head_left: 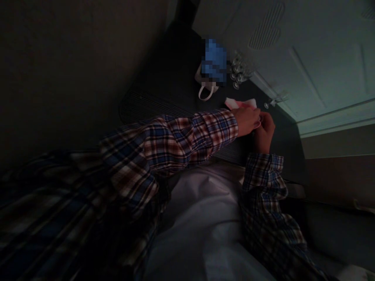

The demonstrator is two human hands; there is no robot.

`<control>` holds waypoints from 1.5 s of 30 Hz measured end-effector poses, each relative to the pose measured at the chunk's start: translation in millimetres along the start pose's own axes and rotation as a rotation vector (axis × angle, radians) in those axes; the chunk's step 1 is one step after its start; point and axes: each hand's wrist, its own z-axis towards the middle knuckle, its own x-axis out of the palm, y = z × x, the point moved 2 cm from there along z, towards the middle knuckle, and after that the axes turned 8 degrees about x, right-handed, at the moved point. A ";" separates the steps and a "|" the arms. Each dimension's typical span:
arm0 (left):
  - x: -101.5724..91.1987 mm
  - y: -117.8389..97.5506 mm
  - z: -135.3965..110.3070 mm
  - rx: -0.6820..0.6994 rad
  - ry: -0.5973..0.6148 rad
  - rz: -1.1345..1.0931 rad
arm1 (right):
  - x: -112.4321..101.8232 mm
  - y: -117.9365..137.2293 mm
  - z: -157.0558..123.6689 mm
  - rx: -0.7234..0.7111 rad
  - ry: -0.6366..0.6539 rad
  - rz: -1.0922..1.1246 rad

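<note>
A pale panel (310, 58) stands beyond and right of the grip; the dark table (175, 70) spreads below it; a light handled holder (206, 92), its blue contents blurred, sits to its far left; the left hand (247, 120) and right hand (264, 132) meet, fingers bent, though how tightly they close, and on what, I cannot tell; clustered glasses (238, 71) stand beyond; a red-and-white cloth (240, 104) shows just past the left hand; one glass (273, 102) is nearby, to the right.

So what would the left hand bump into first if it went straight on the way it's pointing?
Probably the right hand: the left hand points toward it and they look nearly together, though this dim picture makes depth hard to judge.
</note>
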 end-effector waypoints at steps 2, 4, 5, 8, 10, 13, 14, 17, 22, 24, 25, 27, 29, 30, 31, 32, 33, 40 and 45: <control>1.0 0.8 0.4 0.004 -0.001 0.003 | -0.1 -1.2 0.4 0.009 -0.002 -0.002; 1.5 1.4 0.2 0.001 0.004 0.009 | 0.0 -1.8 0.6 0.014 -0.001 -0.004; 1.6 1.5 -0.1 -0.004 0.008 0.012 | 0.1 -1.8 0.6 0.012 0.000 -0.003; 0.6 1.0 -1.2 -0.004 0.008 0.017 | 0.5 -1.5 0.4 0.009 -0.005 -0.006; -0.8 -0.2 -2.0 -0.004 0.016 0.012 | 0.8 -1.2 0.3 0.011 -0.005 -0.014; -3.4 -2.8 -3.7 -0.034 0.036 -0.003 | 1.0 -0.8 0.1 0.008 0.001 -0.018; -4.4 -3.8 -4.3 -0.045 0.041 -0.007 | 1.0 -0.6 0.0 0.007 0.001 -0.019; -6.1 -6.2 -5.7 -0.053 0.049 -0.002 | 0.9 -0.3 -0.1 0.010 0.001 -0.010; -3.5 -4.6 -5.2 -0.030 0.035 0.035 | 1.2 -0.7 0.4 0.013 0.002 0.007; -2.4 -3.5 -5.1 -0.023 0.024 0.032 | 1.2 -1.7 1.0 0.011 -0.005 -0.001; -2.4 -3.5 -5.3 -0.019 0.018 0.032 | 1.2 -2.1 1.3 0.009 -0.008 -0.006; -3.4 -4.5 -6.3 -0.018 0.015 0.026 | 1.1 -2.9 1.8 0.004 -0.009 -0.012; -5.2 -6.1 -7.5 -0.030 0.022 0.022 | 1.0 -3.0 1.8 0.005 -0.009 -0.015; -6.0 -6.8 -8.0 -0.039 0.029 0.019 | 1.0 -2.9 1.6 0.007 -0.009 -0.017; -6.5 -7.2 -8.4 -0.047 0.037 0.016 | 1.0 -2.6 1.5 0.009 -0.008 -0.017; -6.9 -7.3 -8.5 -0.051 0.038 0.018 | 1.0 -2.4 1.3 0.010 -0.009 -0.016; -6.9 -7.1 -8.5 -0.050 0.033 0.021 | 1.0 -2.2 1.2 0.009 -0.009 -0.012; -4.3 -5.0 -9.3 -0.046 0.014 0.018 | 1.7 -4.0 1.8 0.009 0.011 0.019; -5.1 -6.4 -9.8 -0.066 0.026 0.052 | 1.1 -6.1 3.5 0.000 0.004 0.062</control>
